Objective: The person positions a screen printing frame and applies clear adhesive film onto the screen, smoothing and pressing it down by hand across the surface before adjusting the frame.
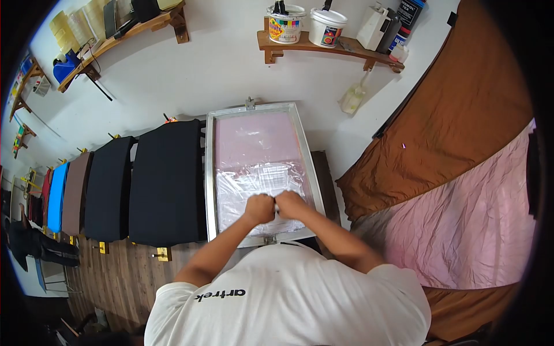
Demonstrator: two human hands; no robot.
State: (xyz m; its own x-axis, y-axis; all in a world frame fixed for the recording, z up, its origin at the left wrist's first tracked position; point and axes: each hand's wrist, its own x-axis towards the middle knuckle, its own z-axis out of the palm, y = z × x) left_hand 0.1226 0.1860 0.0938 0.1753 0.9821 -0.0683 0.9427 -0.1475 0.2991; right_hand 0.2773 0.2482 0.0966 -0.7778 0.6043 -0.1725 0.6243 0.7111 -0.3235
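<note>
My left hand (pixel 259 209) and my right hand (pixel 290 205) are both closed, knuckles up, almost touching over the near half of a screen printing frame (pixel 211 173). A small pale bit shows between the two fists, but what they grip is hidden. The frame has a metal rim and a pinkish mesh (pixel 254 135). Shiny, wrinkled clear plastic (pixel 234 187) covers the nearer part of the mesh, with a faint pale printed patch under it. A clamp (pixel 250 104) sits at the frame's far edge.
Left of the frame stands a row of boards with black (pixel 167 181), brown and blue (pixel 58 196) cloth. Wall shelves hold paint buckets (pixel 287 26) and bottles. Brown and pink sheeting (pixel 444 115) hangs at right. Another person (pixel 43 248) is at far left.
</note>
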